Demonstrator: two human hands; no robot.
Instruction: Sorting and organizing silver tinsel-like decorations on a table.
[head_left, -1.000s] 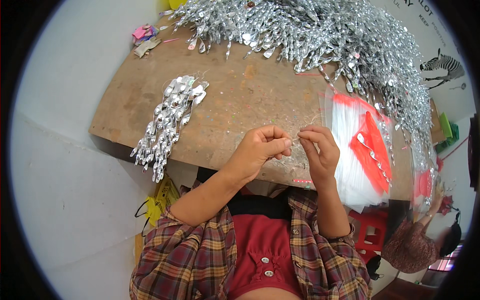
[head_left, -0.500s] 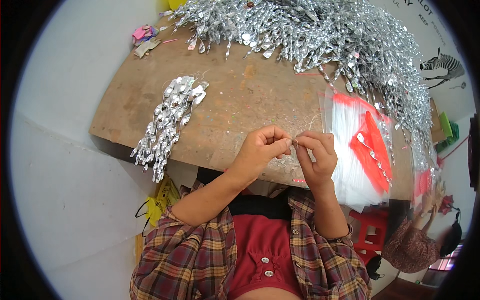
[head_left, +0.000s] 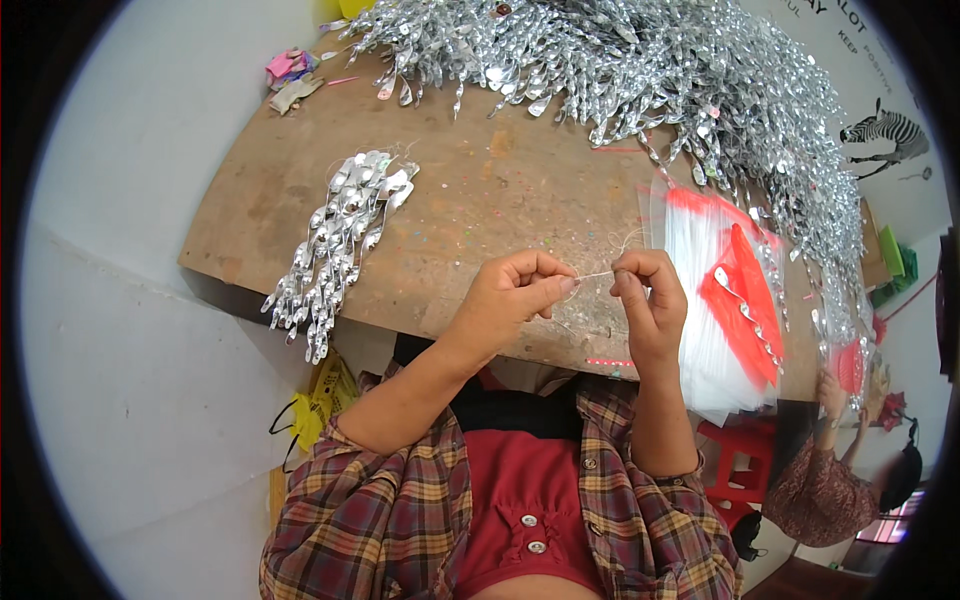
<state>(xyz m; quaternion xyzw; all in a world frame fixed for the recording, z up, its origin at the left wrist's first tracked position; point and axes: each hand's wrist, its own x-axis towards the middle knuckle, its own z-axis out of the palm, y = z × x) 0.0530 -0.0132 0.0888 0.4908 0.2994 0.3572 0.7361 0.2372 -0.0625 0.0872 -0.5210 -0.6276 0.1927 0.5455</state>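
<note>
A thin pale string point(head_left: 597, 274) is stretched between my two hands over the table's front edge. My left hand point(head_left: 520, 292) pinches one end of it between thumb and forefinger. The other end is pinched by my right hand point(head_left: 650, 300), held a short way to the right. More loose pale string point(head_left: 630, 238) curls on the table just beyond my right hand. Close to that hand lies a stack of clear plastic sleeves point(head_left: 705, 330) with red tops. On the stack rests a silver twisted spiral strip point(head_left: 750, 315). A bundle of silver spirals point(head_left: 345, 240) lies at the left.
A large heap of silver spirals point(head_left: 640, 70) covers the back and right of the brown table point(head_left: 480, 190). Small pink and grey cloth scraps point(head_left: 292, 78) sit at the far left corner. A red stool point(head_left: 740, 460) and another person point(head_left: 820, 490) are at the lower right.
My right hand has moved right, away from my left hand, and the string is now drawn straight between them. The other person's arm has risen toward the hanging strips.
</note>
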